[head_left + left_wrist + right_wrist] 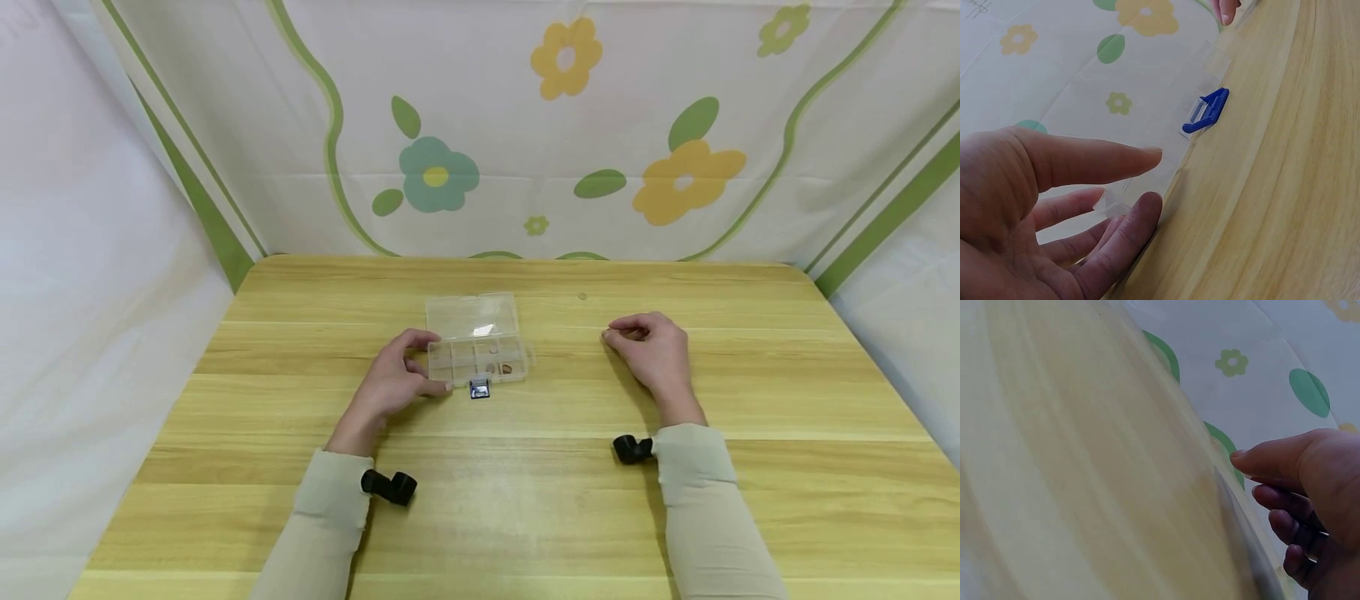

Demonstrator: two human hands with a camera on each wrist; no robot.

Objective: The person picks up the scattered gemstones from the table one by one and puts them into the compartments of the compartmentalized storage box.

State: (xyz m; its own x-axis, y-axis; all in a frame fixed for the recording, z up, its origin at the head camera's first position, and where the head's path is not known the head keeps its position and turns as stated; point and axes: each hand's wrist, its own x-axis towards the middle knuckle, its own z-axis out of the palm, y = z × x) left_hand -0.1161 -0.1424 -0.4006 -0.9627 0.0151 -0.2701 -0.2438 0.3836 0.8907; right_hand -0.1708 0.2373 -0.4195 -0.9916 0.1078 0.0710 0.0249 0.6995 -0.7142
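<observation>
A clear plastic compartment box (465, 360) lies on the table with its lid (471, 317) folded open to the back. Its blue latch (1210, 111) hangs at the front edge. A few small round pieces (507, 368) sit in the right-hand compartments. My left hand (393, 375) holds the box's left end, thumb at the front corner and fingers at the back. Right of the box, my right hand (651, 350) is close over the table, thumb and index tips together and the other fingers curled; I cannot tell whether something tiny is between the tips.
One small round piece (582, 297) lies on the wooden table (525, 500) toward the back, beyond the right hand. A white cloth with printed flowers (487, 108) hangs behind the table, with more pale cloth on both sides. Black camera mounts (390, 487) stick out from the sleeves.
</observation>
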